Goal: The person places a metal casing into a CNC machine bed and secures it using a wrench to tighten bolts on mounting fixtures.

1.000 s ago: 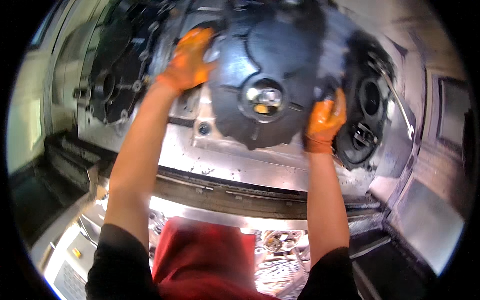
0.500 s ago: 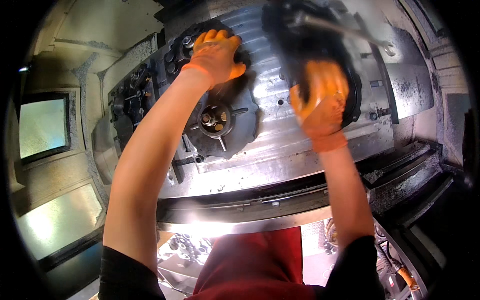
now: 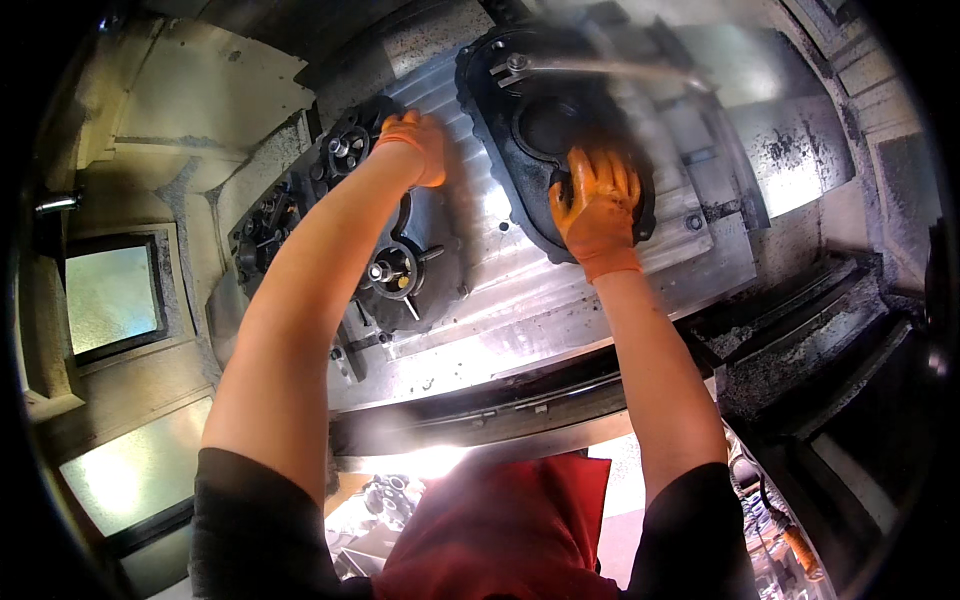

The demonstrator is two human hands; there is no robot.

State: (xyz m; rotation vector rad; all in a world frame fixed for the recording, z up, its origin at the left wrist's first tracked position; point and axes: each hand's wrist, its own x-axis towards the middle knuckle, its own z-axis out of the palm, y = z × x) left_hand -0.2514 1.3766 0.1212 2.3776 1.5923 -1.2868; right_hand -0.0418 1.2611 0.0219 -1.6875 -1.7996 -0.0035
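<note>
- Black cover (image 3: 532, 180) is seen at the right of the ribbed metal plate (image 3: 520, 290), slanted, with its long side running from far to near.
- Its near part is covered by the gloved right hand (image 3: 600, 212), whose fingers are stretched out and laid on the surface; nothing is seen enclosed by them.
- A wrench (image 3: 612, 66), blurred along its handle, is laid across the far end of the cover and extends rightward.
- A second casting (image 3: 436, 268) is set to the left, with a bolt (image 3: 380, 271) seen in its round opening.
- Above that casting's far part, the gloved left hand (image 3: 418, 148) is placed; its fingers are partly hidden, and whether anything is gripped cannot be told.
</note>
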